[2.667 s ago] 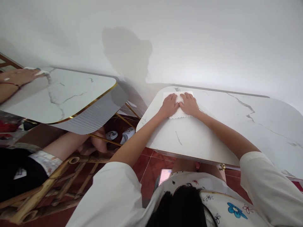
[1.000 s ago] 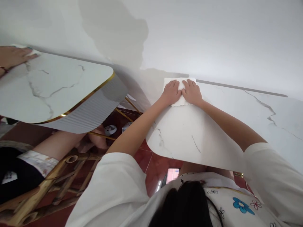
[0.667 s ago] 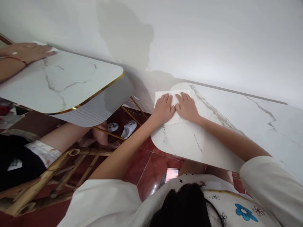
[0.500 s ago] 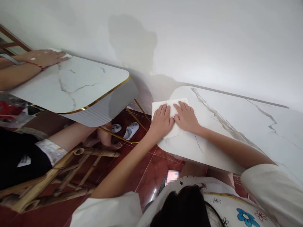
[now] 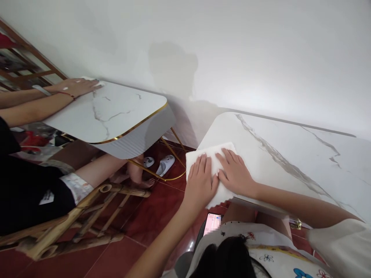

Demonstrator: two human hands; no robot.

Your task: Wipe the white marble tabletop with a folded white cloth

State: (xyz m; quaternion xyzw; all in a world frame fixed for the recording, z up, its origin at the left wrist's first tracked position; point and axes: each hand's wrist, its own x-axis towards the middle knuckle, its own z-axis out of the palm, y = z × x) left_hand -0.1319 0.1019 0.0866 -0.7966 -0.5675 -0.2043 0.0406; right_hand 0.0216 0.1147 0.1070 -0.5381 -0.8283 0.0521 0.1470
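Observation:
A white cloth (image 5: 213, 197) lies spread at the near left corner of the white marble-patterned table (image 5: 278, 139), its near edge hanging past the tabletop. My left hand (image 5: 203, 179) rests flat on the left part of the cloth, fingers stretched forward. Beside it, my right hand (image 5: 237, 173) presses flat on the right part, fingers spread. The two thumbs are close together near the cloth's middle. Neither hand is wrapped round anything.
Another person's hands (image 5: 78, 85) lie on a second marble-patterned table (image 5: 124, 104) with a gold rim. A bamboo chair (image 5: 107, 216) stands at left. White clogs (image 5: 166, 166) are on the red tiled floor (image 5: 145, 212). A phone (image 5: 212, 224) is near my lap. The wall (image 5: 261, 58) backs both tables.
Both my hands and the cloth have slid toward me, from the table's left end to its near left corner. The view has shifted slightly left.

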